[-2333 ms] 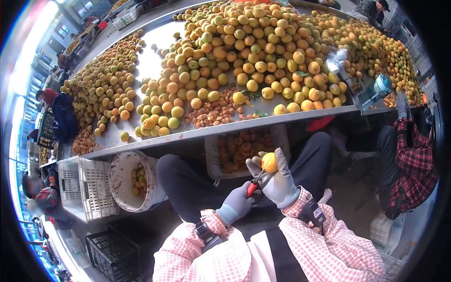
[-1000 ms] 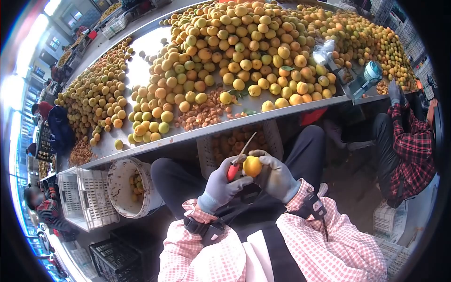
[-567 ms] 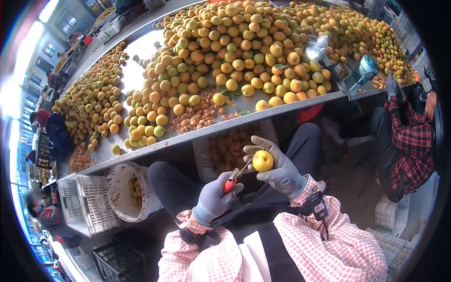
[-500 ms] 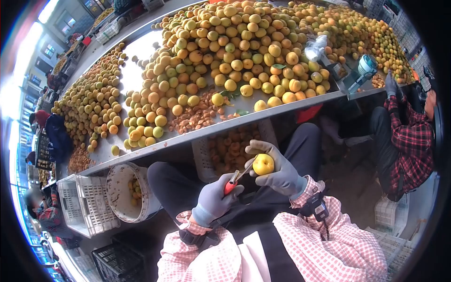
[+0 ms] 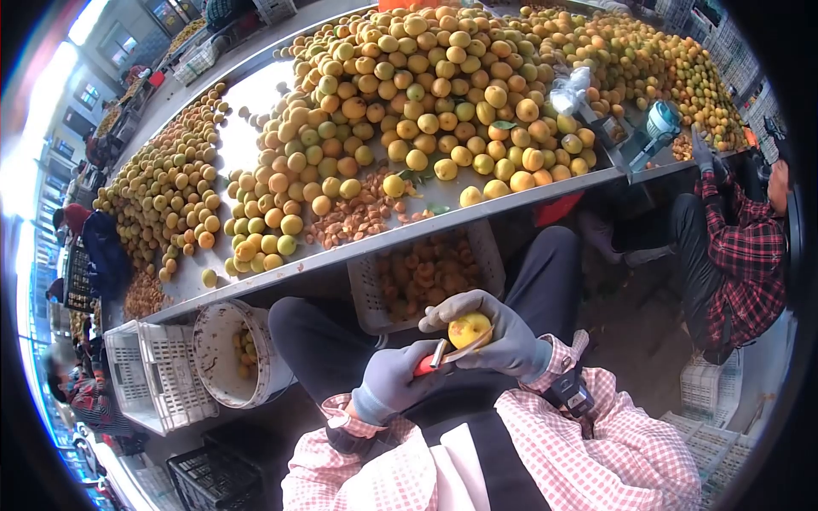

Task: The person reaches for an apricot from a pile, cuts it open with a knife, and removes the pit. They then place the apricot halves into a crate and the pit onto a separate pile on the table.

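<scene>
My left hand (image 5: 396, 381), in a grey glove, is closed round the red handle of a small knife (image 5: 430, 364). Its blade reaches right, against the lower side of a yellow apricot (image 5: 469, 330). My right hand (image 5: 503, 336), gloved too, grips that apricot between thumb and fingers. Both hands are close together above my lap. Just beyond them, under the table edge, a light crate (image 5: 365, 294) holds orange apricot halves (image 5: 430, 277).
Whole apricots (image 5: 409, 85) lie heaped on the metal table (image 5: 392, 232), with brown pits (image 5: 351, 215) near its edge. A white bucket (image 5: 271, 375) and stacked white crates (image 5: 175, 375) stand at left. A person in a checked shirt (image 5: 750, 247) sits at right.
The knife blade has gone from beside the apricot to its lower side. My right hand has lowered and curled further over the fruit, and the hands have drawn together.
</scene>
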Action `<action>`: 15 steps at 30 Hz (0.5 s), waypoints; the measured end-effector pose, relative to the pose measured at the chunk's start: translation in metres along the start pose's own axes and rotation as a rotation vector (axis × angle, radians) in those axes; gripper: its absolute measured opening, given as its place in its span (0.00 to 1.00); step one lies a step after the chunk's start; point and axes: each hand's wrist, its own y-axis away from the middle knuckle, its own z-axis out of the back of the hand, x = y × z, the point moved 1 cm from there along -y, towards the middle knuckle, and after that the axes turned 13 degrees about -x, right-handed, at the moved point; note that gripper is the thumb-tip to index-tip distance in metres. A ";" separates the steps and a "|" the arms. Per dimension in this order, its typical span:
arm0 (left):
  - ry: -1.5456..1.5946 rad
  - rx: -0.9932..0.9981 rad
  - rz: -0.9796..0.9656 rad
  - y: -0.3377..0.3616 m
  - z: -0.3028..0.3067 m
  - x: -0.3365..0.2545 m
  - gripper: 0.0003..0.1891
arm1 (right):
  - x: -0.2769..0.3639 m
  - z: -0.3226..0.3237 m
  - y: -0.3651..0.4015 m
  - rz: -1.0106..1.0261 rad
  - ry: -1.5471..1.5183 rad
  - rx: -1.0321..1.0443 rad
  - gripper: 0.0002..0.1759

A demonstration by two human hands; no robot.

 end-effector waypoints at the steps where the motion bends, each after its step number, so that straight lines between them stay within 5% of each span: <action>1: -0.009 0.012 -0.013 0.001 -0.002 0.002 0.18 | 0.001 -0.002 -0.001 0.007 -0.005 0.038 0.30; 15: -0.011 -0.019 0.104 0.012 -0.028 0.022 0.18 | -0.003 -0.010 0.002 -0.001 -0.010 -0.012 0.29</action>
